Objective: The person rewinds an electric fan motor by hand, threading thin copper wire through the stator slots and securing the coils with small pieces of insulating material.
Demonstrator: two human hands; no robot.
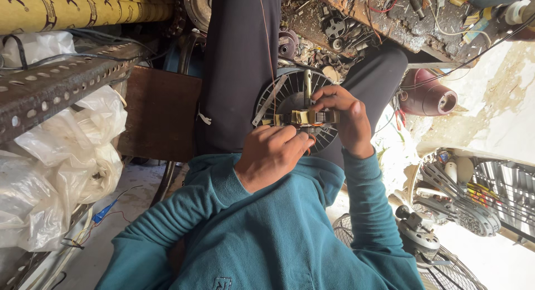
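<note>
I am holding the motor stator over the round fan grille on my lap, left hand fingers clamped on its near edge, right hand fingers gripping its far end, keeping it level and steady.

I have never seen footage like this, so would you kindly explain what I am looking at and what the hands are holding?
There is no machine here: a person wears a camera on the head, looking down at their own lap, so you see teal sleeves and dark trousers. The left hand and right hand together grip a small fan motor core, a metal block with windings, held over a round motor housing resting on the lap. To the left are a perforated metal shelf and plastic bags. Above is a cluttered workbench, and lower right lie fan parts and a wire fan guard.
</note>
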